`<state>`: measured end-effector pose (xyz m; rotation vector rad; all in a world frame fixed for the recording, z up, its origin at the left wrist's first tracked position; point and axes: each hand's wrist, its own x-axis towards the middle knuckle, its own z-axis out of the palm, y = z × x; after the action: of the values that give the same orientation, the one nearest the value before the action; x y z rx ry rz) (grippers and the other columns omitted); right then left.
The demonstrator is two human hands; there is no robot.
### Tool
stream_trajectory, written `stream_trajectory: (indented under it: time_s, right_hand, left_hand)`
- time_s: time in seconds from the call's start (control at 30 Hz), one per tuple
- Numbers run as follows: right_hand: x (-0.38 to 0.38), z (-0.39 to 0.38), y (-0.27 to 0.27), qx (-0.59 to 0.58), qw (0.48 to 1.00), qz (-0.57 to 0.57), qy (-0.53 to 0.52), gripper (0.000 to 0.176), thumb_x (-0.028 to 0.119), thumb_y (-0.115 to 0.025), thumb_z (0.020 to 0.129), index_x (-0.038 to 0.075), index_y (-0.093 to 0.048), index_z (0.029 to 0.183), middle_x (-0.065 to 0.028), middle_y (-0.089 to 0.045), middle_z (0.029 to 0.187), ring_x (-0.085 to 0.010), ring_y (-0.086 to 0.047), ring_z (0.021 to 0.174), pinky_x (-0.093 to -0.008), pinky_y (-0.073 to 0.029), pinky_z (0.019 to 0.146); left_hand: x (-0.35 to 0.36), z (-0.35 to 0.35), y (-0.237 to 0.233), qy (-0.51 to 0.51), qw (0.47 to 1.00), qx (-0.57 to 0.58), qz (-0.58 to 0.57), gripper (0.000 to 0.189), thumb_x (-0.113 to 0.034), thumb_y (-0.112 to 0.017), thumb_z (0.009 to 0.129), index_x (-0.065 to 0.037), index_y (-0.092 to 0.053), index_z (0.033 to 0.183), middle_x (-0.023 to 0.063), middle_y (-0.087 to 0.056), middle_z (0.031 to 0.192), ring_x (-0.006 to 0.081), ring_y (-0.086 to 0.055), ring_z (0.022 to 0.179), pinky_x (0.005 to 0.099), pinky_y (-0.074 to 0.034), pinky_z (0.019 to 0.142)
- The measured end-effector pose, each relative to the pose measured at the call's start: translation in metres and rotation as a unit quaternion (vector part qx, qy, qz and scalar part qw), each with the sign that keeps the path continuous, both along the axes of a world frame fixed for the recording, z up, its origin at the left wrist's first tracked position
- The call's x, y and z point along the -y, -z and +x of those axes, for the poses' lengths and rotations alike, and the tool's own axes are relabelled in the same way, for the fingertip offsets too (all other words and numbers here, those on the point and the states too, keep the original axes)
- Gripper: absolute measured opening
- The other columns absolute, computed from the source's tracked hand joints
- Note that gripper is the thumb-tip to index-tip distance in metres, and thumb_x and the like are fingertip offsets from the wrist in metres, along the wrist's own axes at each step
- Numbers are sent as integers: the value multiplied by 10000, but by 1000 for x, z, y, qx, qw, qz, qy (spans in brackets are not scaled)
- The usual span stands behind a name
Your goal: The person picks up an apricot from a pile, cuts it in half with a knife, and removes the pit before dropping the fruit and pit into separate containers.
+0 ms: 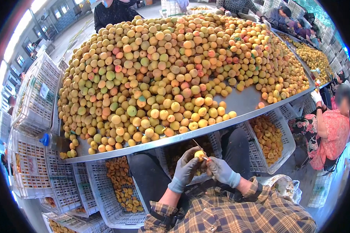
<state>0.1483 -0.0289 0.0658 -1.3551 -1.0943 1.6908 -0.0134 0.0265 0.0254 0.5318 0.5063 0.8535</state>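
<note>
In front of my lap, my gloved left hand (186,169) is closed around a yellow apricot (199,154), held between thumb and fingers. My gloved right hand (221,171) is right beside it, its fingers closed on a small knife (198,145). The thin blade lies across the fruit and points up and left; most of the handle is hidden in my fingers. Just beyond both hands, a large heap of apricots (155,77) covers a metal table (243,101). Below the hands, a crate (216,145) between my knees holds more fruit.
The metal table edge (182,136) runs across above my knees. A crate of apricot halves (278,130) stands at my right, another crate (99,180) at my left. Stacked white crates (33,163) rise farther left. A co-worker in a pink top (332,128) sits on the right.
</note>
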Motion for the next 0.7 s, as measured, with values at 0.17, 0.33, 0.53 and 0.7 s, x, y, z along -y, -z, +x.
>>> stream_trajectory:
  time_s: [0.17,0.33,0.53,0.7]
  right_hand:
    - [-3,0,4,-11,1000,-9,-1,412,484,-393,949,84,-484,917,26,-464,633,-62,-441,555,-224,-389,516]
    - [0,1,16,-25,1000,9,13,390,454,-423,955,72,-498,946,25,-475,670,-44,-415,575,-196,-359,515]
    - [5,-7,32,-23,999,20,38,329,401,-426,971,79,-496,970,19,-463,692,-48,-421,612,-206,-375,541]
    - [0,-13,23,-169,961,-205,81,336,457,-435,952,128,-471,898,31,-409,569,-82,-365,394,-236,-288,351]
  left_hand:
    - [0,-2,0,2,999,-44,2,464,-150,-632,872,18,-445,1262,87,-545,1139,161,-566,988,286,-481,892]
    - [0,-2,2,23,997,-66,35,412,-173,-629,878,3,-475,1216,68,-545,1112,150,-549,997,277,-461,890]
    - [11,9,7,-19,996,-77,40,341,-249,-591,910,-20,-520,1152,50,-560,1063,124,-535,979,258,-438,884]
    - [15,13,14,-54,988,-127,66,296,-192,-549,926,-13,-511,1159,60,-570,1045,125,-544,940,254,-447,847]
